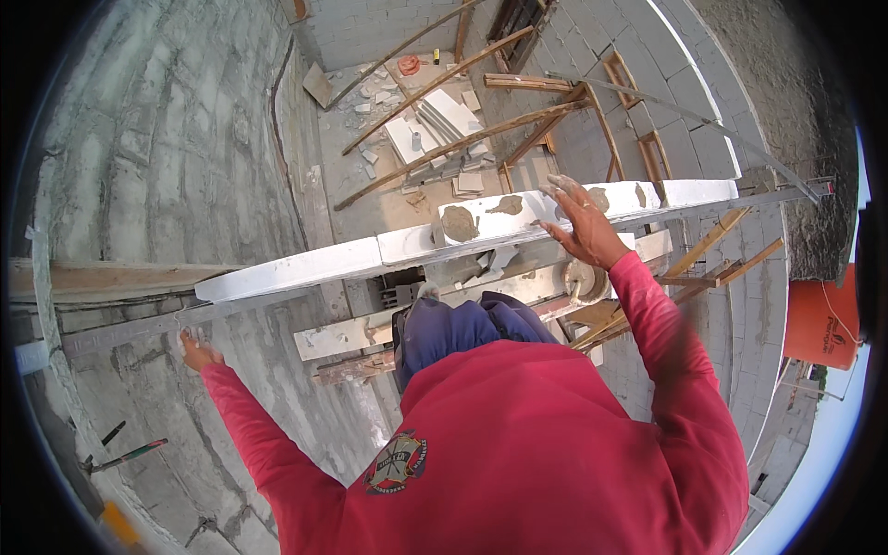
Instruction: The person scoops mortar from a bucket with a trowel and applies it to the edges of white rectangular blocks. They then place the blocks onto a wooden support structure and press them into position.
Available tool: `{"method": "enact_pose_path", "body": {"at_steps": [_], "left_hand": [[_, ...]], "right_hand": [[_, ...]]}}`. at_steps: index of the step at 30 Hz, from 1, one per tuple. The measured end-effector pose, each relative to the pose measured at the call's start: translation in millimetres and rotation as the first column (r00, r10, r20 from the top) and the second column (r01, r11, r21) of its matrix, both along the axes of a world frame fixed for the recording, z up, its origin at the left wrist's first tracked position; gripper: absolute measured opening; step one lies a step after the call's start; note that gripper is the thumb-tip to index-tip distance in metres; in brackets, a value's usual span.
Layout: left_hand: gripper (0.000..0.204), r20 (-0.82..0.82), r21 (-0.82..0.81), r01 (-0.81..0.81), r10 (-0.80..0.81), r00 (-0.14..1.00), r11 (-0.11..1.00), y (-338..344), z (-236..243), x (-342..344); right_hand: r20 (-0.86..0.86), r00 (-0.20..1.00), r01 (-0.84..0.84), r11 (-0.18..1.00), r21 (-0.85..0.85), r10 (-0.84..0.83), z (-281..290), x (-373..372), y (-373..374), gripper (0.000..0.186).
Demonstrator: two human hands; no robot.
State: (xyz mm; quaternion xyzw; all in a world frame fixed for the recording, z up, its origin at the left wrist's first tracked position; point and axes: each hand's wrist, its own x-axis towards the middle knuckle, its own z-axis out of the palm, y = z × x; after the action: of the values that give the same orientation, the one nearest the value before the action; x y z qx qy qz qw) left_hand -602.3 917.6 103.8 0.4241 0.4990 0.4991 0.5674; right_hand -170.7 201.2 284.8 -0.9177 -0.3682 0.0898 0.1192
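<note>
looking at a row of white blocks (296,266) stretched right across the middle, blotched with grey mortar patches (459,224) toward the right half. running alongside, a long metal straightedge (111,339), poking out past both ends. over the mortared part, a right hand (592,231), open with fingers spread, not wrapped around anything; can't tell for sure about fingertips touching the blocks. way off to the left, just below the straightedge, a left hand (198,351), loosely open too, apparently gripping nothing; can't call contact there either.

could go wrong pretty easily from here imo: might shove a block out of line with one careless push from that right palm, especially with mortar possibly wet. could also knock the straightedge askew by bumping the left end. might even chip an edge, dropping bits onto the planks (342,340) nearby.

farther out: stacked blocks (453,114) among timber poles (435,85), grey block walls (638,46), plus an orange container (814,338) far right.
</note>
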Motion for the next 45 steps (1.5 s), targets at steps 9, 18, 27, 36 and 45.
{"method": "enact_pose_path", "body": {"at_steps": [9,18,27,36,45], "left_hand": [[0.050,-0.187,0.226,0.187,-0.146,0.971,0.956,-30,32,-5],[0.066,-0.516,0.216,0.147,-0.015,0.857,0.965,-52,75,22],[0.053,-0.503,0.295,0.155,0.015,0.864,0.943,-42,59,14],[0.043,-0.477,0.311,0.188,-0.018,0.879,0.931,-38,61,14],[0.038,-0.562,0.264,0.226,-0.040,0.826,0.938,-36,66,11]], "right_hand": [[-0.368,0.731,-0.482,0.817,0.317,0.575,-7,-30,345,0.032],[-0.833,0.257,-0.430,0.830,0.355,0.489,-78,-152,579,0.038],[-0.884,0.102,-0.417,0.826,0.379,0.456,-87,-183,657,0.035],[-0.765,0.279,-0.473,0.776,0.417,0.581,-107,-214,716,0.032],[0.544,-0.037,-0.964,-0.173,0.202,0.838,-202,-209,803,0.021]]}}
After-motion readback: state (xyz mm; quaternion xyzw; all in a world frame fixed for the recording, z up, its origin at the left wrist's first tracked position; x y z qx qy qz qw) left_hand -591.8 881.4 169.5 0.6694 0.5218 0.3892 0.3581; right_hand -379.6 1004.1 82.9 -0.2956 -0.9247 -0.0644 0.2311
